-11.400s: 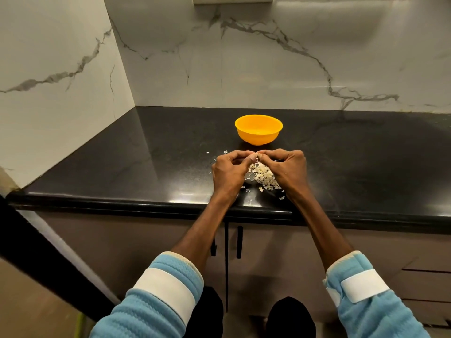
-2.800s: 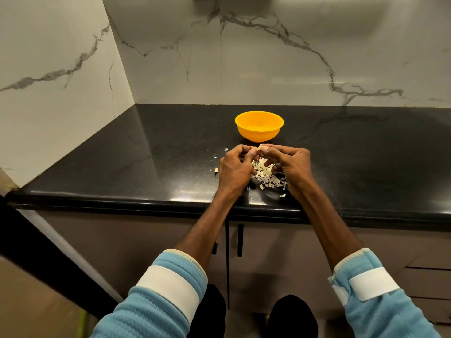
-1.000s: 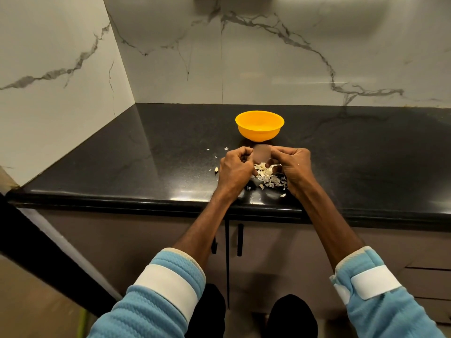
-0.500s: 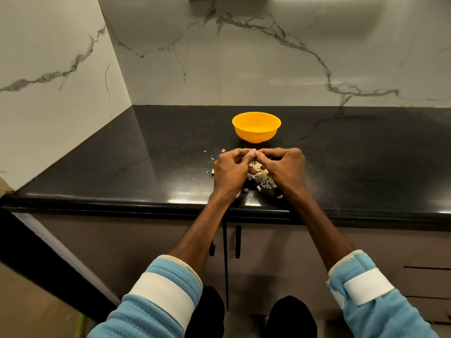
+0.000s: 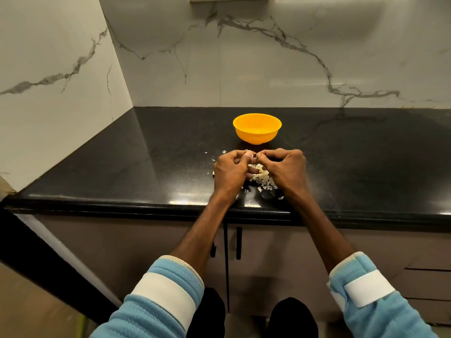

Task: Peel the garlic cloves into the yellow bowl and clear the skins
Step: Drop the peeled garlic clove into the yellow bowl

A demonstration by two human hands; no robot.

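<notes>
Our left hand (image 5: 230, 170) and right hand (image 5: 285, 169) meet over the bench (image 5: 146, 167), fingers (image 5: 240, 159) pinching one garlic clove (image 5: 249, 155) above the skins (image 5: 263, 178), likely so peelings drop there; the yellow bowl (image 5: 257, 132) waits just beyond.

No text, label, brand, number or sign made out anywhere in view. Yellow bowl (image 5: 256, 135): plain, no marking seen. White bands (image 5: 164, 297) on blue sleeves (image 5: 144, 320): blank. Bench (image 5: 146, 154) and marble wall (image 5: 268, 69): only veining and speckle seen, nothing legible.
</notes>
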